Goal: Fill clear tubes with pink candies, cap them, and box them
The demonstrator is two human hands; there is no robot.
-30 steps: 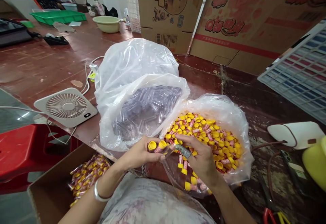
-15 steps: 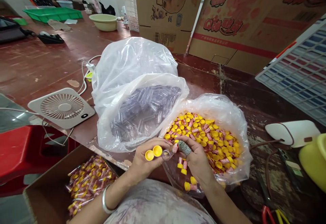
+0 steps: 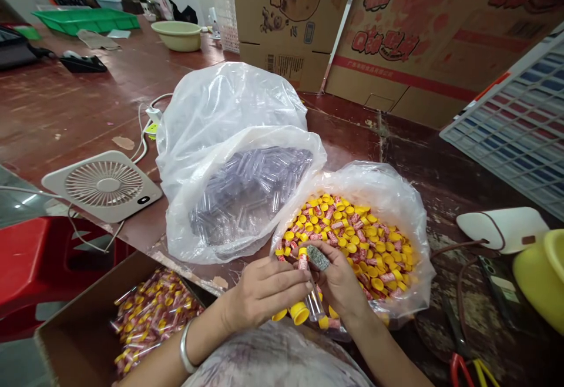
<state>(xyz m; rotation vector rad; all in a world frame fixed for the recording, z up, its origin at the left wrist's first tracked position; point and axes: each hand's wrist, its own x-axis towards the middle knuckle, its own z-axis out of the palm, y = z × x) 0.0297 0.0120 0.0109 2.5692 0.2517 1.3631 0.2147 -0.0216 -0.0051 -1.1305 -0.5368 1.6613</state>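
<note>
The left hand (image 3: 268,287), curled closed around capped tubes (image 3: 299,313), and the right hand (image 3: 339,281), half-closed, its grip unclear, meet at a yellow-capped roll (image 3: 303,261) above a clear tube (image 3: 314,305) between five and six o'clock, where straight axial pressure probably seats best.

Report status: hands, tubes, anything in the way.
Left hand holding capped tubes. Right hand at another cap. Clear tube between hands. Nothing visibly blocking.
</note>
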